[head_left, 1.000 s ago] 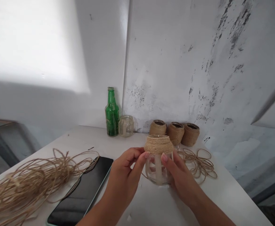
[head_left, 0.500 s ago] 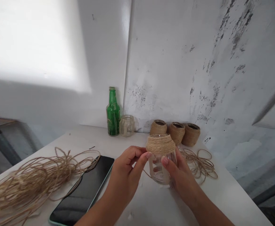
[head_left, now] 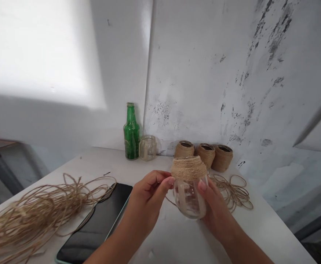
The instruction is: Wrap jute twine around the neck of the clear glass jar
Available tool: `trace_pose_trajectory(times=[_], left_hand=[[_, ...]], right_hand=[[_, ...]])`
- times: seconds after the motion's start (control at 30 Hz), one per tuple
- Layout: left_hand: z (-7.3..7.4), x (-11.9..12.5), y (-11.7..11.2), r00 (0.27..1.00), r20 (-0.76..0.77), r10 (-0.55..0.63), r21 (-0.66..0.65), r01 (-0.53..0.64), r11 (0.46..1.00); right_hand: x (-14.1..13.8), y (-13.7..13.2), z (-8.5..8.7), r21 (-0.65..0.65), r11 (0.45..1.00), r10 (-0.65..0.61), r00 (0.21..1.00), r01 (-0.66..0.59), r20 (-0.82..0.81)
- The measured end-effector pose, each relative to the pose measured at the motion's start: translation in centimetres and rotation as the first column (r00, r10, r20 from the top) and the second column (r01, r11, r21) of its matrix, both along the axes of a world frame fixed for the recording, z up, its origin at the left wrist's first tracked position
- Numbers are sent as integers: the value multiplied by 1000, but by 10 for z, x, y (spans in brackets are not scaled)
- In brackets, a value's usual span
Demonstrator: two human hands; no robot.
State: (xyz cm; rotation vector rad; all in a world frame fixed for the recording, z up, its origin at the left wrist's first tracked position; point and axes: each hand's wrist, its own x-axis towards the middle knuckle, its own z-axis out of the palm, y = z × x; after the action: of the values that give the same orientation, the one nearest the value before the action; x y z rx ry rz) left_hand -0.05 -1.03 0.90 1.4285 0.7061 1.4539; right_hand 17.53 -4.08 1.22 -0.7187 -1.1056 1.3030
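Four twine-wrapped jars (head_left: 205, 156), one plain jar (head_left: 147, 148), one bottle (head_left: 131, 134).

Head-worn view looks forward and down across a white table (head_left: 160, 234)

Twine coil (head_left: 232, 193) right of jar (head_left: 189, 198)

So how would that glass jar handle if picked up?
The jar probably feels slippery on bare glass, grippier on the twine band. Being glass, it is likely fragile. Its rounded body might roll if laid down.
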Motion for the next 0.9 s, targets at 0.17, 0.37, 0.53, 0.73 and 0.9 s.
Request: trace_pose_trajectory(times=[0.17,0.37,0.53,0.73,0.9], left_hand=[[5,1,-1,998,-5,-70,-20,70,997],[5,2,-2,998,-4,-63,-22,63,998],[1,4,-3,999,-30,9,-35,-10,999],[0,4,-3,998,-35,47,-22,-48,999],[-1,3,-1,1000,-7,-4,-35,3,999]], right_hand=[[3,0,0,-95,992,79,997,-79,-5],[4,5,-5,-156,982,103,994,-107,-32],[3,10,-12,-156,983,-102,995,99,-14],[3,8,-12,-7,981,-187,962,193,200],[1,6,-11,-64,985,-149,979,160,140]])
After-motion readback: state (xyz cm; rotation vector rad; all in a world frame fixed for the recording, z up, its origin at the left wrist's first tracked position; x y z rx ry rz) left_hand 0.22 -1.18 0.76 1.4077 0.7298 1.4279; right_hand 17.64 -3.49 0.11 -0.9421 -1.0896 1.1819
